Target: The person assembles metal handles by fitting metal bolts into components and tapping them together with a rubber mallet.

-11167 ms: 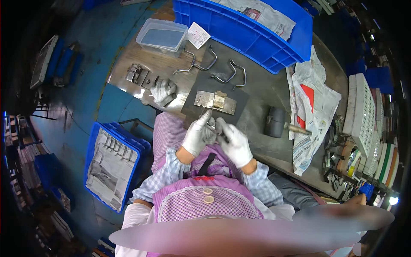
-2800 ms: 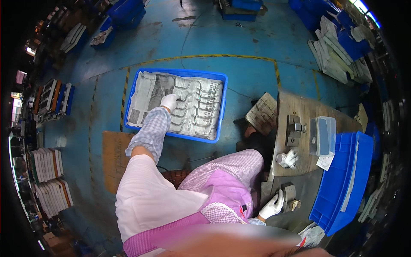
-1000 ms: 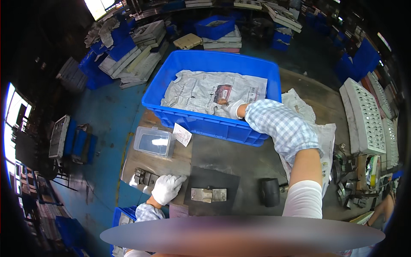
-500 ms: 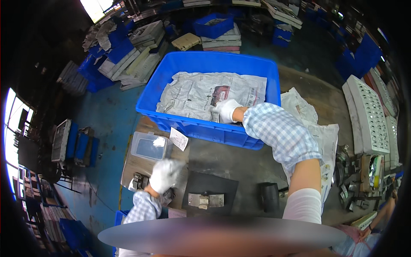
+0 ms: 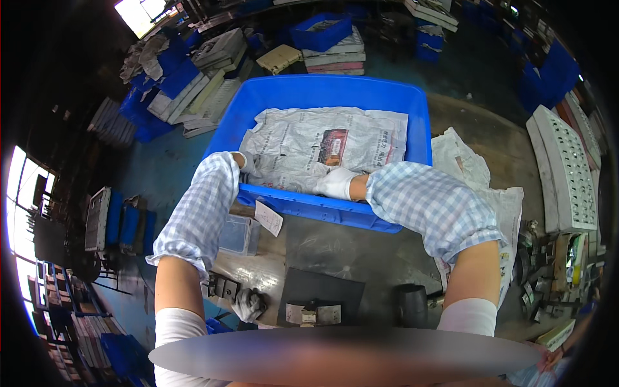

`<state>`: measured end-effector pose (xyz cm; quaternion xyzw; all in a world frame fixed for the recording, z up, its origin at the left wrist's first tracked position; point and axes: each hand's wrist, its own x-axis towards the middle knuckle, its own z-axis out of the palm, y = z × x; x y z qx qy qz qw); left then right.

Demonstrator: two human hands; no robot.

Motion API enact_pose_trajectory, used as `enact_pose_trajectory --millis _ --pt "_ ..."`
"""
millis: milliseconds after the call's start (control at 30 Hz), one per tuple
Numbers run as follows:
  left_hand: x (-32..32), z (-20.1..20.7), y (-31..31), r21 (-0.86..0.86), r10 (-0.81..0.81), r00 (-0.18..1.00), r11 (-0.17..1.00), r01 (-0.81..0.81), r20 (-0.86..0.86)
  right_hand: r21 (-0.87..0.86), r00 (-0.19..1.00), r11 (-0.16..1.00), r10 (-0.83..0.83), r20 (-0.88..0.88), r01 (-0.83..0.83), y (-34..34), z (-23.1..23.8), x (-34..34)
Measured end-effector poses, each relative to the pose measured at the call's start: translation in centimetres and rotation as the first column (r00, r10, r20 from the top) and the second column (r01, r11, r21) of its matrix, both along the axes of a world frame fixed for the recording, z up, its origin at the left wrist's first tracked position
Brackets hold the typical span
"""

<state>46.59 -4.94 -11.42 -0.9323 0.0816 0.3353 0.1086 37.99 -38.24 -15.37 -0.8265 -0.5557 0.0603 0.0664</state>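
A wrinkled printed sack sheet (image 5: 296, 138), grey-white with a red picture, lies spread inside a large blue plastic crate (image 5: 329, 87). My right hand (image 5: 336, 183), in a white glove, touches the sheet's near edge just inside the front wall; its fingertips blend into the sheet. Over at the crate's left front corner is my left hand (image 5: 250, 165), also gloved and against the sheet. Its sleeve and the sheet hide most of its fingers. I cannot make out whether either hand grips the sheet. Checked sleeve covers are on both forearms.
Below the crate are a clear plastic box (image 5: 235, 235), a paper slip (image 5: 268, 218), a grey glove (image 5: 249, 304), a metal part (image 5: 312, 314) on a black mat (image 5: 335, 287) and a black cylindrical object (image 5: 411, 303). More sack sheeting (image 5: 461, 158) lies right of the crate.
My left hand has moved up from the table beside the clear box to the crate's left front corner. My right hand has shifted slightly downward in the picture, staying at the sheet's near edge.
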Motion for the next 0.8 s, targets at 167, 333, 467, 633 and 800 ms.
enact_pose_trajectory --millis 167,333,467,633,800 --pt "1.2 -4.2 2.4 0.065 -0.039 0.998 0.997 0.036 0.049 -0.198 0.998 0.978 -0.063 -0.010 0.060 1.0 1.6 -0.9" --pt "2.7 -5.8 4.0 0.146 -0.087 0.988 0.987 0.068 0.128 -0.119 0.999 0.993 -0.026 -0.025 0.023 0.7 2.7 -0.7" --pt "1.6 -3.3 5.1 0.218 -0.103 0.970 0.974 0.054 0.221 -0.033 0.992 0.999 -0.011 0.123 0.015 1.4 7.4 -1.0" --pt "-2.7 6.4 -1.4 -0.401 0.118 0.785 0.899 0.175 0.609 0.418 0.919 0.862 -0.371 0.134 0.287 -4.0 10.9 -1.0" --pt "-15.9 17.9 -4.2 -0.869 0.467 0.788 0.465 0.167 0.401 0.697 0.923 0.616 -0.333 -0.192 0.367 -7.1 17.4 -14.2"
